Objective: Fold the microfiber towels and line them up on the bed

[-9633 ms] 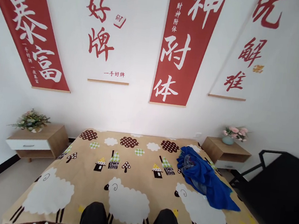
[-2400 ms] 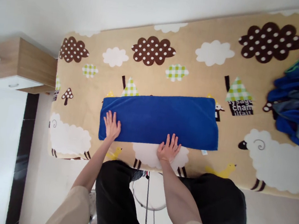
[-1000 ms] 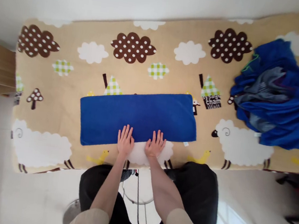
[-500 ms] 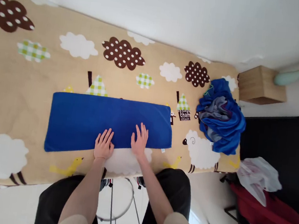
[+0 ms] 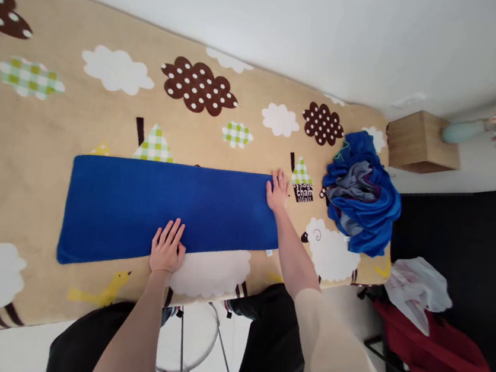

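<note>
The right hand (image 5: 278, 192) has moved from the near edge of the blue cloth (image 5: 139, 200) to its far right corner, so it looks to me steadied at two well-spread points. It lies flat on the sheep-patterned bed (image 5: 34, 138), a crumpled blue heap (image 5: 378, 204) off right. Left hand (image 5: 167, 252) on the near edge, both spread palm-down, gripping nothing I can see.
</note>
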Tool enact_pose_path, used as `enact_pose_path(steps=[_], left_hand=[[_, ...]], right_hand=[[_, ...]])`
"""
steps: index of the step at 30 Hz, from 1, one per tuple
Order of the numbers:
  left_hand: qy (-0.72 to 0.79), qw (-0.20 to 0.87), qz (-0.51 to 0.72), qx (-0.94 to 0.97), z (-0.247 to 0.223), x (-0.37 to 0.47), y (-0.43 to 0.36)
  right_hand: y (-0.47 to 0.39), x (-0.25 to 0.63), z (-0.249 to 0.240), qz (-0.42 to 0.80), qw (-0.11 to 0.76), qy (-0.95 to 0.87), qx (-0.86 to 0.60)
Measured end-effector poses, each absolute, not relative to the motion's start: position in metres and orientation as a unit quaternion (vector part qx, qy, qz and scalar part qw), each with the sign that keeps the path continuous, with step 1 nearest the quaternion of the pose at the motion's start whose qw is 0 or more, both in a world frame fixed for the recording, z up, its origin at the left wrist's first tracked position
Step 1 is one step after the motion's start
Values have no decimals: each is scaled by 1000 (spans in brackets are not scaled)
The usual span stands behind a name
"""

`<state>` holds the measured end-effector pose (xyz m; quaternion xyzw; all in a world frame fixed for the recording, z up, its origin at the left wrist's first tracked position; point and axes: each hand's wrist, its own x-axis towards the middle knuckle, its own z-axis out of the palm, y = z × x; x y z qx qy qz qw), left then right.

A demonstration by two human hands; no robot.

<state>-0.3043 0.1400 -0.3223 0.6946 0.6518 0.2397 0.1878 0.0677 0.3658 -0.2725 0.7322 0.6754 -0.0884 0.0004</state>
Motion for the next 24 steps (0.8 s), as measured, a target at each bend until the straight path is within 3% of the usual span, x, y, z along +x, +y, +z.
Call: enact_pose_path(steps=[5, 10, 13, 24], left_hand=[[655, 215, 224, 689, -320, -304, 140], [661, 206, 212, 690, -317, -303, 139], [659, 197, 211, 695, -315, -303, 139], [663, 181, 210, 696, -312, -303, 139]], right_hand=[[313, 13, -255, -28, -51, 697, 714], [273, -52, -251, -181, -40, 818, 545], [291, -85, -246, -227, -40, 837, 496], [405, -157, -245, -237, 13, 795, 558]])
